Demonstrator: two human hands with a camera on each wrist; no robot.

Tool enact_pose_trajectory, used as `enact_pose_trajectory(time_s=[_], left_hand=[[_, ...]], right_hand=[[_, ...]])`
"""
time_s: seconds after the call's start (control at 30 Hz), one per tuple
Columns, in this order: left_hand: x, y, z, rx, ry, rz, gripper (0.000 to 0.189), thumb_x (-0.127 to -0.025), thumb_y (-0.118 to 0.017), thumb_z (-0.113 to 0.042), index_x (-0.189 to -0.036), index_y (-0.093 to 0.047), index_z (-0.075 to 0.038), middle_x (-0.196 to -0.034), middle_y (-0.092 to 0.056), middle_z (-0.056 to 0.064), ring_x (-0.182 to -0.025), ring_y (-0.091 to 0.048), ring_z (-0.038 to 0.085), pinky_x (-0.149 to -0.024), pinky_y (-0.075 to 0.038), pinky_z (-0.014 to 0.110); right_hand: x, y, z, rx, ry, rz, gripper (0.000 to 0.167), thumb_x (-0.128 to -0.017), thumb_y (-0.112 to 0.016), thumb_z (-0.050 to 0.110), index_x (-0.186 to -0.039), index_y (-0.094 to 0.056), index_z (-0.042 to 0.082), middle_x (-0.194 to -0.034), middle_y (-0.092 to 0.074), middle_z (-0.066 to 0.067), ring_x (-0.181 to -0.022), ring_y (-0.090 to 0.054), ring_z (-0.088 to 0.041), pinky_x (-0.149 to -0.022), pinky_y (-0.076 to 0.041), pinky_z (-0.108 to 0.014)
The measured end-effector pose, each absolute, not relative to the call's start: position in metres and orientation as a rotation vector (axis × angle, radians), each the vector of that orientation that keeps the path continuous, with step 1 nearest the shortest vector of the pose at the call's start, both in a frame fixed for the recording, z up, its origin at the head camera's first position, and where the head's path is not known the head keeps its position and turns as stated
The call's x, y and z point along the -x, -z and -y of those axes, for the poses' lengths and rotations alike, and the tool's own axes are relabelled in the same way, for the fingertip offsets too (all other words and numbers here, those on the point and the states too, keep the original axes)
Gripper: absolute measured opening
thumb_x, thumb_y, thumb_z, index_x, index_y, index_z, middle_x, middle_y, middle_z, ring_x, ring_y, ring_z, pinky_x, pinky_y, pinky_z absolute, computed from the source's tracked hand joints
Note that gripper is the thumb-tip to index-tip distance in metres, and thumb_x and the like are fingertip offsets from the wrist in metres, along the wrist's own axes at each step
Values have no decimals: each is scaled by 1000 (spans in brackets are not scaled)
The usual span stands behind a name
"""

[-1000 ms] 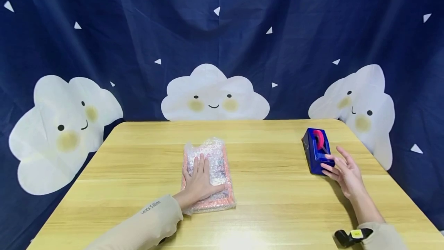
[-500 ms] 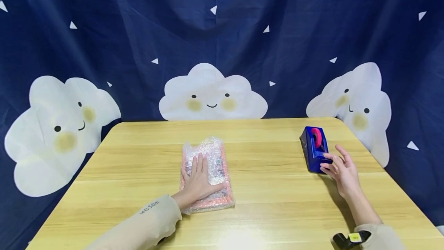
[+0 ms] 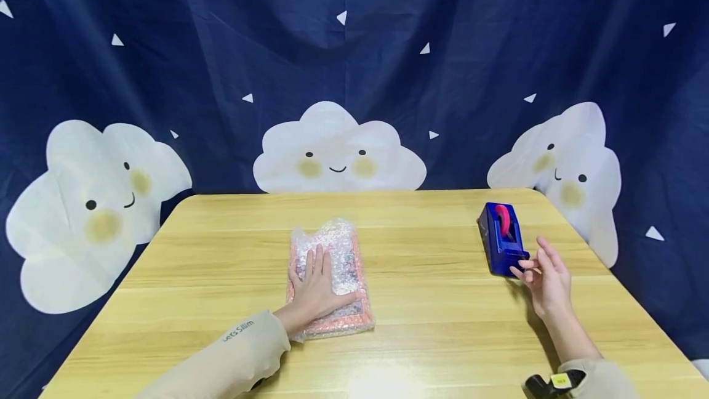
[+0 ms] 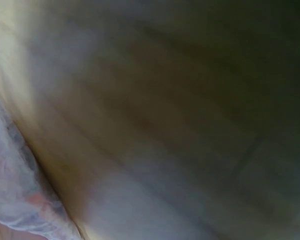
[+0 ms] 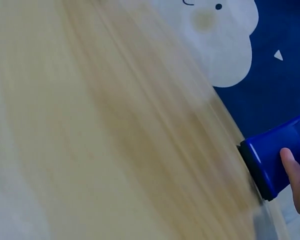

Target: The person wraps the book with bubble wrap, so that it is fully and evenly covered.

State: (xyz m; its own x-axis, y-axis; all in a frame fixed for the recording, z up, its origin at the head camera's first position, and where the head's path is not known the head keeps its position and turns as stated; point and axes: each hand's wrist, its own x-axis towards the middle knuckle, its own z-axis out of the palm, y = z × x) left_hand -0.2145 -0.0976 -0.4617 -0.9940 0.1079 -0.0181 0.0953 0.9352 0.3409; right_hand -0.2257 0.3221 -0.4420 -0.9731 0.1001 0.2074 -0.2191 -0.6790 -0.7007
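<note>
In the head view a flat rectangular item wrapped in bubble wrap (image 3: pixel 344 245), with an orange-pink border, lies left of the table's middle. My left hand (image 3: pixel 314 294) presses flat on it, fingers spread, covering part of its face. Its wrapped edge shows at the lower left of the blurred left wrist view. At the right stands a blue tape dispenser (image 3: pixel 493 245) holding a pink-red roll (image 3: pixel 503 220). My right hand (image 3: pixel 548 282) has its bent fingertips at the dispenser's front lip; I cannot tell whether they pinch the tape. In the right wrist view, one finger lies against the dispenser's blue side.
The wooden table (image 3: pixel 421 300) runs back to a dark blue curtain (image 3: pixel 388 79) printed with smiling clouds. A black strap-on device (image 3: pixel 554 382) with a yellow label sits at my right wrist. The dispenser stands near the table's right edge.
My right hand's fingertips have moved slightly down and toward me along the dispenser's front. My left hand stays put on the wrapped item. The head view has shifted a little.
</note>
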Motion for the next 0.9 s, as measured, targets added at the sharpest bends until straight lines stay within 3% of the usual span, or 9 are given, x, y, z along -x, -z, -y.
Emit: enact_pose_trajectory(time_s=[0.23,0.43,0.63,0.9], left_hand=[[213,462,98,-162,-536,-3050,119,-66,-49,-80,-145,-11,0,-152,1,17,-138,4,36,-99,6,68],[214,462,97,-162,-521,-3048,118,-66,-49,-79,-146,-10,-1,-152,3,16,-138,5,35,-99,7,68],[215,461,98,-156,-518,-3050,119,-66,-51,-79,-145,-11,1,-152,1,18,-138,3,37,-98,5,70],[217,463,97,-153,-470,-3054,119,-65,-49,-80,-145,-10,0,-152,2,17,-138,3,36,-99,5,68]], right_hand=[[224,445,-323,-160,-2733,1228,28,-96,-40,7,-110,-63,16,-63,-66,-11,-38,-51,-13,-66,-55,-32],[223,442,-329,-113,-2583,1580,31,-96,-43,7,-108,-65,24,-63,-66,-4,-56,-63,-10,-62,-54,-21],[225,440,-331,-228,-2634,1578,34,-96,-42,5,-116,-61,24,-68,-63,-2,-63,-63,-10,-69,-54,-26],[225,445,-329,-305,-2649,1365,35,-96,-36,1,-115,-63,13,-61,-63,-7,-42,-53,-10,-67,-55,-31]])
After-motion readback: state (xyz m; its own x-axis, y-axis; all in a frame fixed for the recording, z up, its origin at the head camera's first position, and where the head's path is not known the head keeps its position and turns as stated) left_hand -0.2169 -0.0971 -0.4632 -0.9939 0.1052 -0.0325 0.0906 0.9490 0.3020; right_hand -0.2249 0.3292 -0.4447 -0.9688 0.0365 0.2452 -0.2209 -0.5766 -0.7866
